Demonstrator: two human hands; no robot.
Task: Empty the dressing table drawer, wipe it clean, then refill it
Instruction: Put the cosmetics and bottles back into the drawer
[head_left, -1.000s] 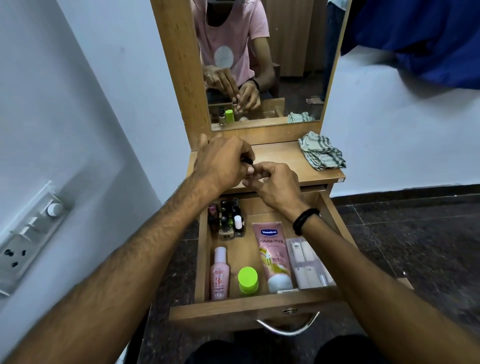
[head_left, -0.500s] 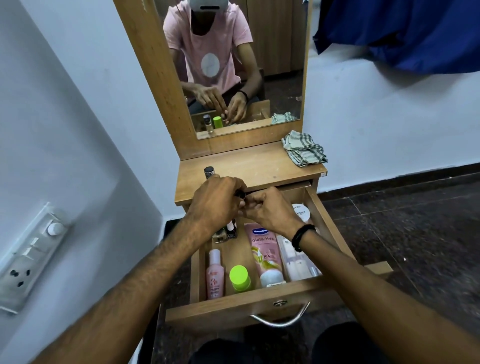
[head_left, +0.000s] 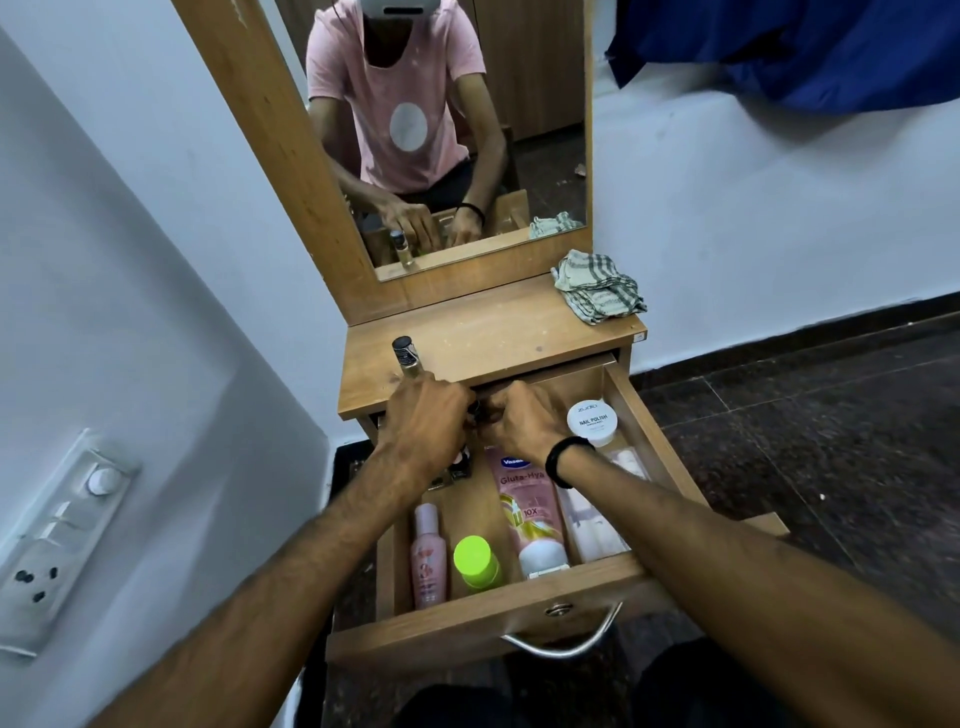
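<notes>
The wooden drawer (head_left: 519, 616) of the dressing table stands pulled open. My left hand (head_left: 423, 423) and my right hand (head_left: 524, 423) meet over its rear left. Their curled fingers pinch a small dark nail polish bottle (head_left: 474, 409) between them. More small bottles (head_left: 460, 467) show under my left wrist, mostly hidden. In the drawer lie a pink bottle (head_left: 428, 556), a green-capped bottle (head_left: 475, 561), a pink Vaseline tube (head_left: 527, 509), a clear pack (head_left: 592, 525) and a white nail polish jar (head_left: 592, 423). A dark-capped bottle (head_left: 406, 358) stands on the tabletop (head_left: 493, 338).
A checked cloth (head_left: 597, 288) lies crumpled at the tabletop's back right. The mirror (head_left: 441, 130) rises behind the tabletop. A switchboard (head_left: 57, 530) sits on the wall to the left, close to the drawer. Dark floor tiles (head_left: 805, 441) spread to the right.
Both hands have come down together from over the tabletop to the drawer's rear, still pinching the small dark bottle. The dark-capped bottle on the tabletop has come into sight.
</notes>
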